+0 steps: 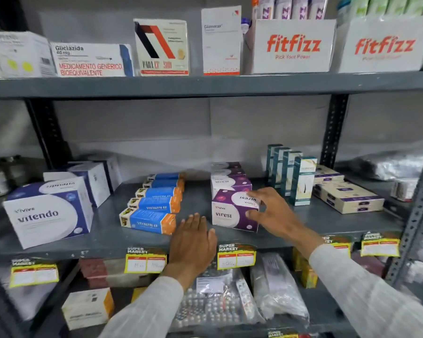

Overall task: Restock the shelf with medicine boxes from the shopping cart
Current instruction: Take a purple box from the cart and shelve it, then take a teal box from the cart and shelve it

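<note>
**A:** A purple-and-white Virest box [233, 212] is seen at the front of the middle shelf [103, 236], gripped by the right hand [274, 212], with fingers on the top and the thumb low on the front face. It heads a row of matching Virest boxes [230, 180] running back toward the wall. The left hand [193, 242] is held flat and open over the shelf's front lip, with nothing in it, just left of the box. The shopping cart is not shown.

**B:** What might be expected to go wrong here?

**A:** The box is judged to be slightly skewed against its row. If it is pushed back hard, the boxes behind could be shunted out of line or toward the wall. If it is let go while angled, a crooked front would be left.

**B:** And the neighbouring stock?

**A:** The tall teal cartons [300, 180] stand upright near the right wrist; they look narrow and light, so a careless withdrawal of the sleeve could topple them like dominoes. The blue-and-orange Vivalyn EF boxes [148, 220] lie just left of the open hand, and the front one could be nudged askew by a sweep of that hand.

**B:** Anything at the edge?

**A:** The Virest box sits close to the front lip. A pull rather than a push could see it dragged off onto the blister packs [205, 306] below.
</note>
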{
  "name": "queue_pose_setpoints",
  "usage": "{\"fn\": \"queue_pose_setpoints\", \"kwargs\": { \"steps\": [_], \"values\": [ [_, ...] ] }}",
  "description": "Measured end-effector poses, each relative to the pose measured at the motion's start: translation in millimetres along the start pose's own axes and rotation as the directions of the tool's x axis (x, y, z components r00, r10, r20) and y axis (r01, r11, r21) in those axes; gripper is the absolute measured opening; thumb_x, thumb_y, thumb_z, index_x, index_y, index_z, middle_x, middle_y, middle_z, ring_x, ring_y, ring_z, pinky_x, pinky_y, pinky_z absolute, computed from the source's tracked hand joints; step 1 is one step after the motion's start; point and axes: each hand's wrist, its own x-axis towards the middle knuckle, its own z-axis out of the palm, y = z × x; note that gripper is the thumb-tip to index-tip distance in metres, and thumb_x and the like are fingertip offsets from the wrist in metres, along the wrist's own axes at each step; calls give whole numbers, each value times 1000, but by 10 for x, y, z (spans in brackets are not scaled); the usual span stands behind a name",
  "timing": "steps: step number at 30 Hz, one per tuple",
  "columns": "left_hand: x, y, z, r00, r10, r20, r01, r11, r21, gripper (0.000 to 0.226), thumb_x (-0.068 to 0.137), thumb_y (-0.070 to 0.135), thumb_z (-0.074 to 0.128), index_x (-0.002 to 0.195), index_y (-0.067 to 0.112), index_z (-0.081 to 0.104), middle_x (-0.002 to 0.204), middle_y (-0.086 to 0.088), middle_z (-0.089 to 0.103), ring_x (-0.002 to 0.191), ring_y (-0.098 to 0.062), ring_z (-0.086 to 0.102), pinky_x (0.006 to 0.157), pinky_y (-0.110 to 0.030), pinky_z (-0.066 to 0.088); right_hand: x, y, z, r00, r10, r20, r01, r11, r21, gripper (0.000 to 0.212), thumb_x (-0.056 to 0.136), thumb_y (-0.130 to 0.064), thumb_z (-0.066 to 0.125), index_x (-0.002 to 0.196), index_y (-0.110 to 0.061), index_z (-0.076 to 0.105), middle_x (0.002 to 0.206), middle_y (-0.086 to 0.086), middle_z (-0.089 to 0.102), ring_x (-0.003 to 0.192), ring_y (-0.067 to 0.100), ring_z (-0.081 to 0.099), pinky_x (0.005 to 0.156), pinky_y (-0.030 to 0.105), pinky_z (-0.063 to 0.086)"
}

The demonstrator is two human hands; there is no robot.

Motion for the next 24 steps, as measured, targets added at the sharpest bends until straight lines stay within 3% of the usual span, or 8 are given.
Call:
{"fn": "queue_pose_setpoints", "kwargs": {
  "steps": [3, 7, 9, 13, 16, 18, 21, 24],
  "values": [
    [18, -11, 43, 1000, 2, -9, -2, 1000, -7, 68, 102, 46, 16, 150, 8, 43, 159, -13, 44, 148, -28, 39, 125, -41, 21, -10, 107, 67, 1000, -7, -2, 7, 1000, 9, 63, 90, -36, 73, 148, -21, 51, 134, -3, 44, 119, 14, 48, 69, -7, 39],
    [0, -5, 9, 1000, -2, -31, -1, 995, -97, 62, 105, 44, 21, 153, 9, 38, 161, -12, 41, 150, -25, 36, 126, -39, 20, -153, 55, 43, 999, -36, -8, 36, 999, 37, 69, 93, -44, 67, 153, -25, 40, 154, 3, 35, 141, 22, 38, 108, 35, 47],
    [-63, 36, -39, 992, -31, -119, -1, 967, -256, 55, 106, 37, 31, 153, 11, 40, 160, -9, 43, 149, -24, 38, 125, -38, 23, -348, 52, -2, 992, -74, -105, 79, 996, 47, 67, 93, -45, 66, 152, -26, 40, 155, -1, 34, 143, 17, 36, 113, 42, 43],
    [-482, 251, 44, 908, -158, -388, -99, 819, -565, 49, 95, 16, 48, 143, 13, 57, 151, 1, 53, 146, -16, 42, 122, -28, 28, -1035, 266, -14, 924, -173, -341, 219, 970, 102, 42, 93, -22, 68, 134, -16, 62, 133, -6, 50, 117, 8, 59, 91, 26, 58],
    [-978, 532, 475, 898, 13, -439, -267, 810, -522, 47, 91, 11, 52, 137, 11, 62, 145, -1, 59, 143, -16, 48, 120, -27, 31, -1714, 623, 134, 932, -161, -324, 193, 979, 68, 29, 91, -14, 68, 118, -7, 71, 119, 0, 60, 106, 7, 61, 89, 14, 50],
    [-1332, 781, 890, 933, 166, -320, -322, 784, -531, 46, 91, 13, 54, 136, 12, 62, 144, -5, 61, 140, -20, 51, 118, -31, 35, -2187, 956, 284, 967, -120, -223, 133, 990, 42, 25, 94, -19, 65, 113, -4, 74, 113, 8, 66, 104, 12, 62, 90, 16, 48],
    [-1908, 1191, 1549, 936, 350, 37, -273, 787, -554, 46, 93, 19, 60, 139, 14, 60, 145, -7, 60, 138, -24, 52, 118, -36, 37, -2900, 1554, 565, 995, 98, 9, -98, 995, 32, 27, 94, -21, 65, 116, -9, 74, 116, 11, 66, 100, 15, 65, 83, 20, 53],
    [-2406, 1525, 2132, 819, 442, 366, -214, 827, -521, 49, 99, 33, 52, 144, 16, 54, 150, -7, 57, 143, -25, 46, 121, -39, 32, -3569, 2200, 892, 870, 425, 250, -420, 904, -77, 41, 85, -12, 78, 124, -10, 69, 128, 14, 61, 106, 32, 67, 83, 44, 59]
  ]
}}
